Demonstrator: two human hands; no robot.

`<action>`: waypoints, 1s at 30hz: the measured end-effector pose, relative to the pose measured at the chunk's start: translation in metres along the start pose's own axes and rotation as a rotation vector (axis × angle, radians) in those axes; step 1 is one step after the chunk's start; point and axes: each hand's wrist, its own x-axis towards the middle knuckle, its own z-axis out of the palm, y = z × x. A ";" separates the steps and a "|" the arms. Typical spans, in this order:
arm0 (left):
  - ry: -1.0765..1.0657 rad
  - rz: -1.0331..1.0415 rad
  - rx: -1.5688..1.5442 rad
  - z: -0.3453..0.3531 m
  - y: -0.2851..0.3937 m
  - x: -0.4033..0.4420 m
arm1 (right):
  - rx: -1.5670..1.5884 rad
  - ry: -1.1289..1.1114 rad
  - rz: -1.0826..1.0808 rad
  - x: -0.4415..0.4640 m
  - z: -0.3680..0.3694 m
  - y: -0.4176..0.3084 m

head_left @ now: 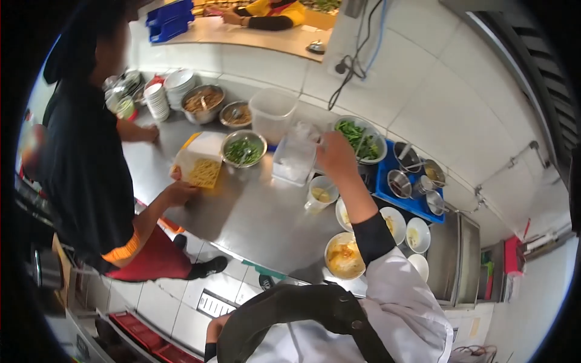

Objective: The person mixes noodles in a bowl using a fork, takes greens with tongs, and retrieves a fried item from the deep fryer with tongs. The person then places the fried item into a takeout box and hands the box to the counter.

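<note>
My right hand (pixel 337 158) reaches across the counter to a clear plastic container (pixel 294 162) with translucent plastic in its top. Its fingers are closed near the container's right rim, and what they pinch is hidden. Below that arm stands a bowl of orange-brown food (pixel 345 257) at the counter's front edge. A plastic measuring cup (pixel 320 193) with yellowish contents is left of my forearm. Down at the bottom, my left hand (pixel 216 327) shows only in part beside my dark apron strap; its fingers are hidden.
A co-worker (pixel 85 151) at left holds a container of noodles (pixel 204 172). Metal bowls of chopped greens (pixel 243 149) and brown food (pixel 203 104) line the back. Leafy greens (pixel 358 139), a blue tray (pixel 387 184) of sauce pots and white bowls (pixel 417 235) lie right.
</note>
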 end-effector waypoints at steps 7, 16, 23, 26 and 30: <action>0.170 -0.352 0.193 -0.010 -0.085 0.025 | -0.303 -0.156 0.453 0.042 0.064 0.175; 0.727 -0.215 0.030 -0.042 -0.011 0.132 | -0.003 -0.329 0.838 0.041 -0.033 0.263; 0.927 -0.168 -0.598 -0.049 0.100 0.156 | -0.306 -0.286 0.512 0.060 -0.086 0.267; 1.030 -0.059 -0.765 -0.049 0.116 0.182 | -0.315 -0.491 0.544 0.077 -0.098 0.233; 0.992 0.015 -0.847 -0.037 0.138 0.192 | -0.405 -0.631 0.372 0.093 -0.085 0.231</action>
